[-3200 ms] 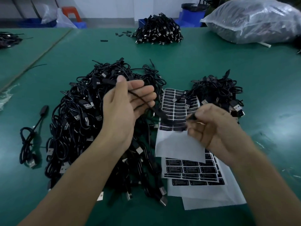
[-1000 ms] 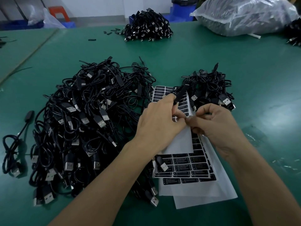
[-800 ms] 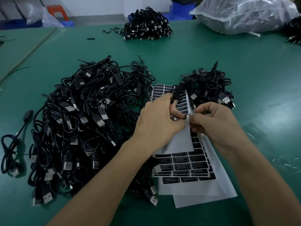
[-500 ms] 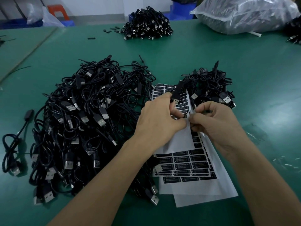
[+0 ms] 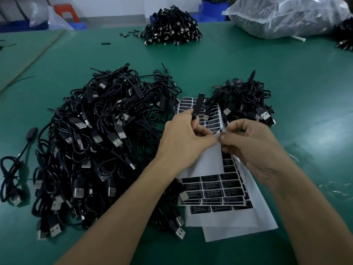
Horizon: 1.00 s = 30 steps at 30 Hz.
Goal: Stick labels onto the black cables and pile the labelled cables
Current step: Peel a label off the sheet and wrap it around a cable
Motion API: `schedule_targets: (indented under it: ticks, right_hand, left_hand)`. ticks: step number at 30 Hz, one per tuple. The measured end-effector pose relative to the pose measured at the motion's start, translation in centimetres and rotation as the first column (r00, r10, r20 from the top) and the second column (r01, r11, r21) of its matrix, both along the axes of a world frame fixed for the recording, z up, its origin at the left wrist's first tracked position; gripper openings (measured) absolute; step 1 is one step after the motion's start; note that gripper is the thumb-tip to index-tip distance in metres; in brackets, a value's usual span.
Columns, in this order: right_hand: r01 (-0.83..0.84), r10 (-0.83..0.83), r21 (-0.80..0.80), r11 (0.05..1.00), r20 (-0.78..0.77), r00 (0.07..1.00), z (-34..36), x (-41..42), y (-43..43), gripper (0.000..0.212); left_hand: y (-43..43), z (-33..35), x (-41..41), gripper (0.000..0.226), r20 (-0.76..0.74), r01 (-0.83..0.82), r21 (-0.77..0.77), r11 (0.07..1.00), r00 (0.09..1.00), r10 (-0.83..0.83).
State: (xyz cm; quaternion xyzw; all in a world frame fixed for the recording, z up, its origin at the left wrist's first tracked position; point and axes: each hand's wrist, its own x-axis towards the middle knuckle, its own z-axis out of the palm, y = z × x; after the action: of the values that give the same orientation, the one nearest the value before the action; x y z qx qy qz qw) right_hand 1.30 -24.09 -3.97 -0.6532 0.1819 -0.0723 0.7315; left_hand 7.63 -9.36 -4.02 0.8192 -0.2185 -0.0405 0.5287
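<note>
My left hand grips a black cable controller, which sticks up above the fingers. My right hand has its fingers curled and its fingertips pinch at the top label sheet, right beside my left fingertips; what they pinch is hidden. Under it lie more white sheets with black labels. A big heap of black USB cables lies to the left. A smaller pile of cables sits behind my right hand.
On the green table, a lone cable lies at the far left. Another cable heap sits at the back centre, with small black parts beside it. A full plastic bag lies at the back right.
Since 3.2 s ago both hands came down from holding a cable stretched between them to the label sheet. Over the last second they have barely shifted, with fingertips working at the sheet.
</note>
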Motion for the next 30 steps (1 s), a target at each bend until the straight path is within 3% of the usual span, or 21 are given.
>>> schedule_targets:
  ticks: [6, 10, 13, 16, 19, 21, 30]
  right_hand:
    - [0.043, -0.046, -0.169, 0.985, -0.016, 0.999, -0.4, 0.1, 0.0, 0.027]
    - [0.054, -0.096, -0.393, 0.918, -0.089, 0.991, -0.5, -0.1, -0.1, 0.018]
    - [0.029, -0.126, -0.613, 0.789, -0.115, 0.985, -0.3, -0.5, 0.0, 0.014]
    - [0.147, -0.164, -0.784, 0.603, 0.058, 0.985, 0.6, -1.0, 1.1, 0.013]
    - [0.279, -0.109, -0.798, 0.533, 0.263, 0.959, 1.3, -1.3, 2.9, 0.013]
    - [0.292, -0.035, -0.825, 0.484, 0.315, 0.949, 1.2, -1.3, 4.2, 0.014]
    - [0.277, -0.043, -0.841, 0.465, 0.291, 0.956, 0.3, -1.0, 5.3, 0.015]
  left_hand:
    - [-0.3, 0.0, 0.0, 0.050, 0.009, -0.026, -0.003, 1.000, 1.000, 0.026]
    - [0.3, 0.1, 0.2, 0.046, -0.094, -0.094, -0.170, 0.981, 0.992, 0.079]
    - [1.4, 0.4, 0.7, 0.046, -0.172, -0.207, -0.286, 0.936, 0.972, 0.162]
    - [2.8, 0.7, 0.8, 0.049, -0.213, -0.248, -0.360, 0.900, 0.960, 0.179]
    - [3.4, 0.9, 0.4, 0.051, -0.180, -0.216, -0.352, 0.911, 0.971, 0.160]
    - [3.3, 0.9, 0.1, 0.050, -0.127, -0.189, -0.328, 0.925, 0.980, 0.155]
    - [2.0, 1.6, -1.3, 0.051, 0.029, -0.209, -0.212, 0.955, 0.975, 0.220]
